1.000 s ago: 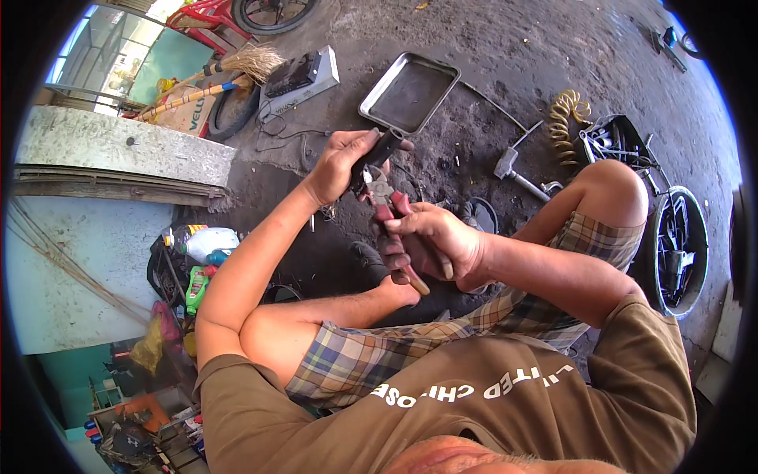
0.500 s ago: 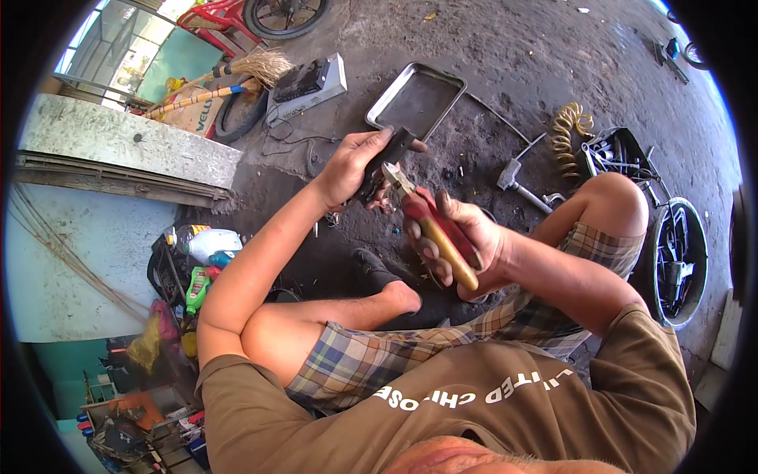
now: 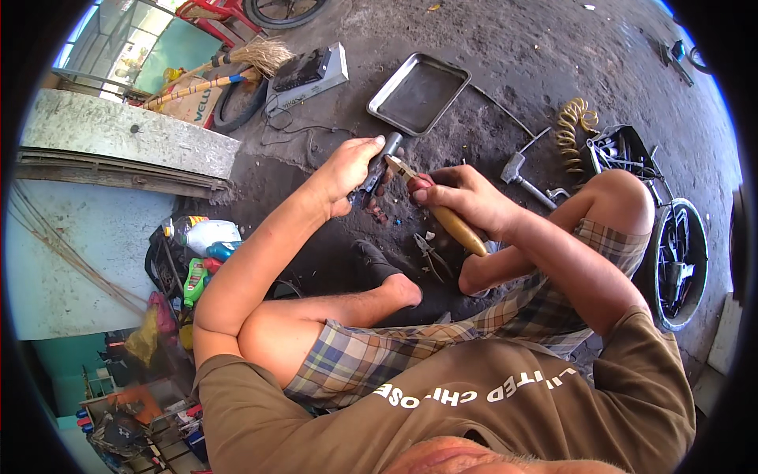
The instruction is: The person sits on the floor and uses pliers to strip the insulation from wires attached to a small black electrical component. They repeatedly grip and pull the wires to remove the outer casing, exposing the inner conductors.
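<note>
My left hand [image 3: 345, 175] is closed around a dark cylindrical part [image 3: 392, 143], its grey end poking out past my thumb. The lower portion of that part is hidden by my fingers. In my right hand [image 3: 474, 202] are pliers [image 3: 458, 227] with red and yellow handles. Their metal jaws point left and meet the side of the dark part; whether they grip it I cannot tell. A second pair of pliers [image 3: 431, 257] lies on the ground between my legs, handles toward me. Small reddish bits [image 3: 377, 213] lie on the dirt below the part.
Beyond my hands sits a shallow metal tray [image 3: 457, 96]. To the right are a hammer-like tool [image 3: 513, 169], a coiled yellow hose [image 3: 570, 130], a toolbox [image 3: 624, 146] and a round tub [image 3: 701, 292] of parts. Bottles [image 3: 212, 239] stand at left near a white ledge [image 3: 118, 130].
My right hand has rolled over, back now upward, and the pliers sit across the dark part slightly higher. The part has turned in my left hand. The second pliers on the ground have come into sight.
</note>
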{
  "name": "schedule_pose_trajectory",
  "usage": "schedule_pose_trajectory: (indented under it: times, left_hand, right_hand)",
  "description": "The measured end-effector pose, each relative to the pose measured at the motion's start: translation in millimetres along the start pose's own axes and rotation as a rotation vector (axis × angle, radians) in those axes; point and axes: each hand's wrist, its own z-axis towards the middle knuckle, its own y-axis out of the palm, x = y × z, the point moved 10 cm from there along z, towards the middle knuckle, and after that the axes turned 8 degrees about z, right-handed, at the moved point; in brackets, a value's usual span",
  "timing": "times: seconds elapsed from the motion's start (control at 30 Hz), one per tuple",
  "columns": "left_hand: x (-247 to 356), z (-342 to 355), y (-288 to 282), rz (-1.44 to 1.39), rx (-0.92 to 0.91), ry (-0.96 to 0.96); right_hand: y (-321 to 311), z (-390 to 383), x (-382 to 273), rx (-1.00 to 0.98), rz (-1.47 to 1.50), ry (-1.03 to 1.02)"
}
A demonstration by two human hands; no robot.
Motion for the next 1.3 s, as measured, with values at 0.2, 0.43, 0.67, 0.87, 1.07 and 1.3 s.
schedule_pose_trajectory:
  times: [0.2, 0.43, 0.67, 0.87, 1.07, 1.3]
  left_hand:
    - [-14.0, 7.9, -12.8, -0.108, 0.11, -0.066]
    - [-19.1, 15.7, -4.2, -0.112, 0.117, -0.053]
    - [-2.2, 4.8, 9.8, -0.057, -0.079, -0.026]
    - [2.7, 5.3, 29.6, -0.152, -0.245, -0.014]
    - [-4.6, 9.4, -18.2, -0.516, -0.023, 0.001]
    - [13.0, 0.9, -9.5, -0.794, -0.089, 0.111]
  right_hand:
    - [0.9, -4.2, -22.9, 0.172, -0.479, -0.384]
    - [9.9, -20.3, -13.6, 0.431, -0.765, -0.594]
    - [23.4, -4.0, 34.4, -0.11, 0.281, 0.119]
    - [64.2, -25.6, -5.1, -0.734, 1.237, 0.173]
    - [7.9, 0.2, 23.9, -0.063, 0.556, 0.015]
    - [10.3, 3.5, 15.7, 0.07, 0.288, -0.153]
